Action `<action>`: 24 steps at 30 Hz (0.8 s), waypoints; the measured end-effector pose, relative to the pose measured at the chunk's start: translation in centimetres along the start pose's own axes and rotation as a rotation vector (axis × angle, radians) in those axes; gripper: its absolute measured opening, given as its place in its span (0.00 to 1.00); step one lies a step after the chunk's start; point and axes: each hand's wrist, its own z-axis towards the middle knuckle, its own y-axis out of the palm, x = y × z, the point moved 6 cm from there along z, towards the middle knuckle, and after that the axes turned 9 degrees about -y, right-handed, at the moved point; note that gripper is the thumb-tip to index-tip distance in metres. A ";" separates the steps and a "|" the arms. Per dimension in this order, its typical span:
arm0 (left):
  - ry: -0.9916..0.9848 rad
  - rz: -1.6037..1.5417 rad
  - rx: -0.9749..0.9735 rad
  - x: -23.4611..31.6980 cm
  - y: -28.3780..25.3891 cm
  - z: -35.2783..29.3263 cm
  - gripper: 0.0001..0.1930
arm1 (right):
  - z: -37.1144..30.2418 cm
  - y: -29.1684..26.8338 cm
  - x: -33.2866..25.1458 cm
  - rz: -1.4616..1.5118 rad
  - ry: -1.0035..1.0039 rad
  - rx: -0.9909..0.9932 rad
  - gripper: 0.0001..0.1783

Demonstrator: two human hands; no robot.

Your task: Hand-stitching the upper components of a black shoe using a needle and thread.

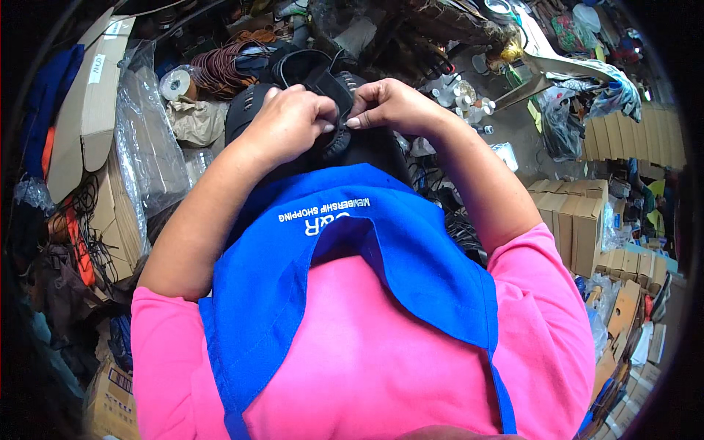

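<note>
While a black shoe (323, 110) is held above the lap, it is pinched from both sides by the two hands. The left hand (290, 121) is closed on the shoe's left part, its fingers curled together over the dark upper. The right hand (392, 106) is clamped on a black strap (331, 86) at the shoe's top, thumb and fingertips pressed together. The shoe's long axis seems to run left to right between the grips, though which end is the toe cannot be told. Below the grips a blue apron (367, 242) is seen, and left of them a roll of brown cord (224, 66).
</note>
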 end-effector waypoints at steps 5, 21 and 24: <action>-0.009 0.007 -0.007 -1.4 -0.1 -1.7 0.05 | -1.8 -1.5 1.6 0.283 0.049 0.079 0.09; -0.004 0.027 -0.160 0.4 1.0 -0.4 0.06 | -4.5 -3.9 -1.8 -0.334 -0.184 0.332 0.06; 0.032 0.002 -0.104 0.5 1.2 -0.6 0.06 | -3.6 -5.0 -2.1 -0.906 -0.288 0.470 0.08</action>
